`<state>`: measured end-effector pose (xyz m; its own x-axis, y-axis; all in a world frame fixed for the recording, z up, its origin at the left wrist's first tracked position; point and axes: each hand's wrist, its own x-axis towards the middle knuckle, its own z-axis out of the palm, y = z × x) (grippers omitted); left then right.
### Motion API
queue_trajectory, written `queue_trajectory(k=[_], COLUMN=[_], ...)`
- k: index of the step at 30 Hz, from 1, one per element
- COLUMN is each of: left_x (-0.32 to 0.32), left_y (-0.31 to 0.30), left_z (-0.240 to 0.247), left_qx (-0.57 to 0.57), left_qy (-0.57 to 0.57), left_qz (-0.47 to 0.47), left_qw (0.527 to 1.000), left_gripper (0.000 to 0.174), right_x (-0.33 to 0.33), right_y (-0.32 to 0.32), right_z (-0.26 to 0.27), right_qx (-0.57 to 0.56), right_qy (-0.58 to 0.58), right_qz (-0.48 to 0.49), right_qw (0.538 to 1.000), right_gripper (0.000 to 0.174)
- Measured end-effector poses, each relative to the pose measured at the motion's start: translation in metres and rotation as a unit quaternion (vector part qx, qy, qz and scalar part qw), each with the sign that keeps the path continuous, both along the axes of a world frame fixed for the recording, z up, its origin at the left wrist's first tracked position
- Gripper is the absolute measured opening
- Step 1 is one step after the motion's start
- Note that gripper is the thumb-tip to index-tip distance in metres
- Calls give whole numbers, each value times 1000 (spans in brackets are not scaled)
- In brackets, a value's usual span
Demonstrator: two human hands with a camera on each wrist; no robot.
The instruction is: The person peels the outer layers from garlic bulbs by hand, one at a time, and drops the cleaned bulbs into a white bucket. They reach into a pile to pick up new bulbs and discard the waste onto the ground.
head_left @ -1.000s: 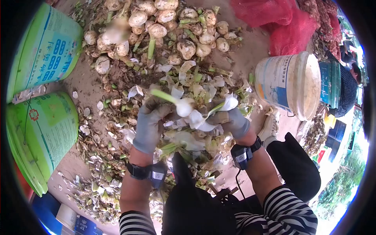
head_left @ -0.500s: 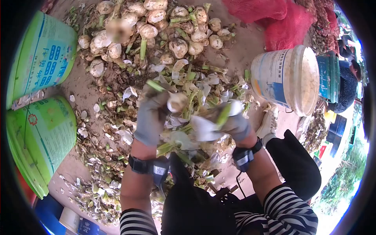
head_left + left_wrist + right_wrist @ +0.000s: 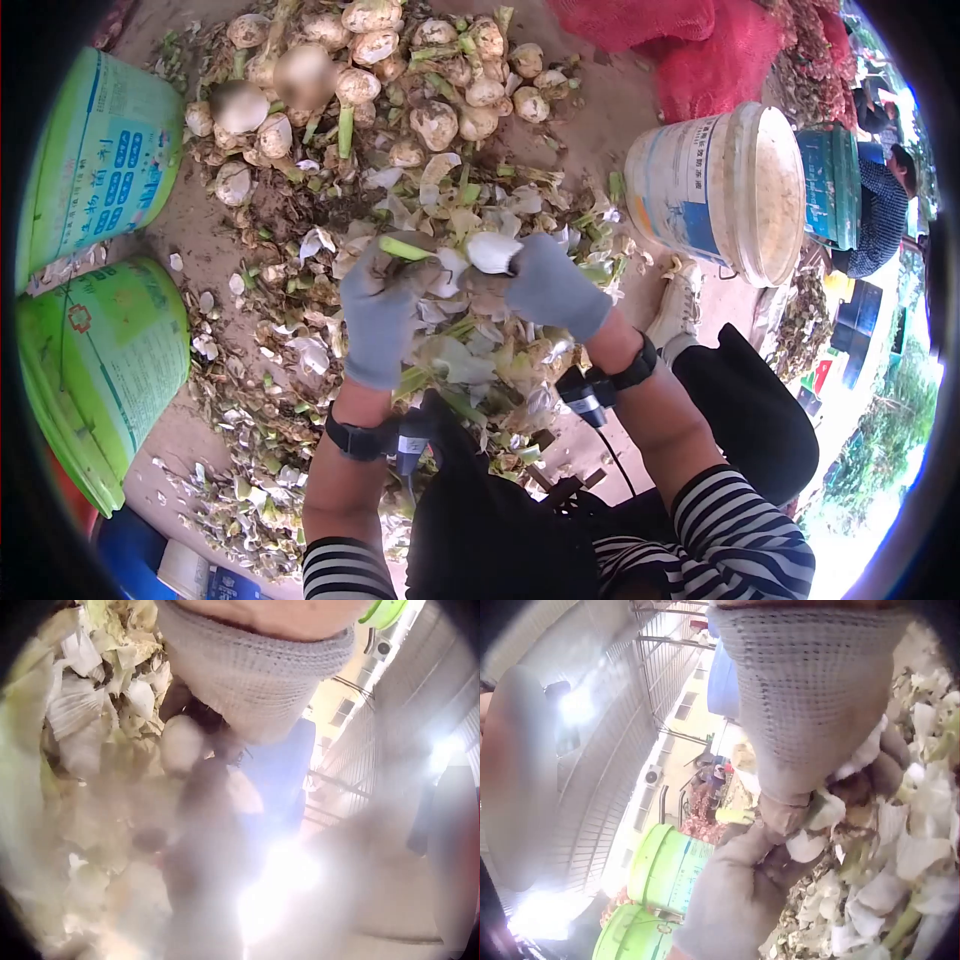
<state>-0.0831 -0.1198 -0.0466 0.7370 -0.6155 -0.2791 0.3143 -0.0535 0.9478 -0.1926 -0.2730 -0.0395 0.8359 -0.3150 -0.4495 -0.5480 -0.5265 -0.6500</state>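
Note:
In the head view, my gloved left hand [image 3: 378,318] grips a garlic bulb by its short green stem [image 3: 405,248]; the fingers hide much of the bulb. Close on its right, my gloved right hand [image 3: 560,288] pinches white garlic skin [image 3: 493,252] at the bulb. The right wrist view has both hands together, thumb tips meeting beside the pale green stem [image 3: 735,816], with loose skin [image 3: 808,846] hanging below. Glare and blur cover much of the left wrist view. Below the hands lies a heap of peeled skins [image 3: 465,358].
Unpeeled garlic bulbs [image 3: 434,125] are piled ahead. Two green buckets [image 3: 110,150] stand at left, and a white bucket [image 3: 685,190] at right beside a shoe [image 3: 682,300]. Red mesh netting [image 3: 700,70] lies at the upper right. Another person [image 3: 880,215] sits at far right.
The right hand has turned knuckles up and come back to the bulb; the loose skin and green strip it carried half a second ago are gone from it. The left hand keeps its hold.

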Motion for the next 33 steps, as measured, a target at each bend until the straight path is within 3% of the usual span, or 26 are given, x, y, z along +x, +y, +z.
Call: queue_trajectory(k=[1,2,3,4,5,6,8,9,10,12,16,18,19,20,21,22,24,26,27,28,29,30,31,32,33], left_x=[3,4,3,7,13,17,16,14,11,8,0,-4,-2,1,3,4,2,14,16,12,10,9,9,9,9], left_y=[5,9,14,17,21,23,23,21,19,12,9,6,8,10,12,15,14,19,23,23,21,18,16,15,14], left_z=[-4,-9,-15,-24,-34,-38,-25,-26,-26,-17,-13,-13,-14,-14,-15,-16,-27,-38,-38,-38,-37,-35,-32,-29,-26], left_qx=[-41,-83,-116,-116,-157,-196,-192,-191,-189,-189,-106,-102,-101,-93,-85,-76,-134,-150,-175,-174,-176,-179,-173,-171,-182], left_qy=[53,107,182,181,259,334,330,293,254,216,175,114,113,142,172,202,254,337,343,348,335,318,274,275,262], left_qz=[4,8,3,4,64,124,120,103,86,73,54,60,61,59,57,54,90,149,116,114,122,133,103,102,77], left_qw=[998,991,976,977,951,913,916,931,945,955,977,986,987,984,980,975,954,917,915,914,918,922,941,941,945], left_gripper=[20,21,23,23,25,26,29,27,26,26,27,27,27,27,27,27,25,28,32,32,32,32,31,31,31], right_x=[-4,-12,-18,-23,-32,-45,-62,-37,-20,-14,-1,6,7,6,5,3,-4,-11,-14,-13,-6,-2,3,0,3], right_y=[-4,-4,-2,-4,-9,-16,-26,-18,-9,-9,9,15,17,17,18,18,14,12,12,7,-2,-7,6,7,8], right_z=[-2,-1,6,10,6,-2,-15,13,22,14,8,5,7,11,16,19,19,38,43,40,31,19,2,-7,-7], right_qx=[125,126,248,363,364,434,563,407,384,254,127,-113,-112,38,188,332,317,474,542,539,417,275,174,175,97], right_qy=[36,35,-71,-175,-175,-184,-198,-165,-162,-112,-47,22,21,-32,-82,-129,-128,-190,-215,-214,-110,-1,-157,-156,-158], right_qz=[-43,-43,-119,-189,-189,-212,-254,-260,-224,-41,-10,85,85,14,-58,-129,-106,-235,-297,-302,-203,-92,-77,-78,-45], right_qw=[991,990,959,895,895,856,761,860,881,960,991,990,990,999,977,926,934,827,756,757,879,957,969,969,982], right_gripper=[36,36,35,35,35,34,36,34,31,27,31,33,33,31,30,28,28,33,37,37,36,34,35,35,36])
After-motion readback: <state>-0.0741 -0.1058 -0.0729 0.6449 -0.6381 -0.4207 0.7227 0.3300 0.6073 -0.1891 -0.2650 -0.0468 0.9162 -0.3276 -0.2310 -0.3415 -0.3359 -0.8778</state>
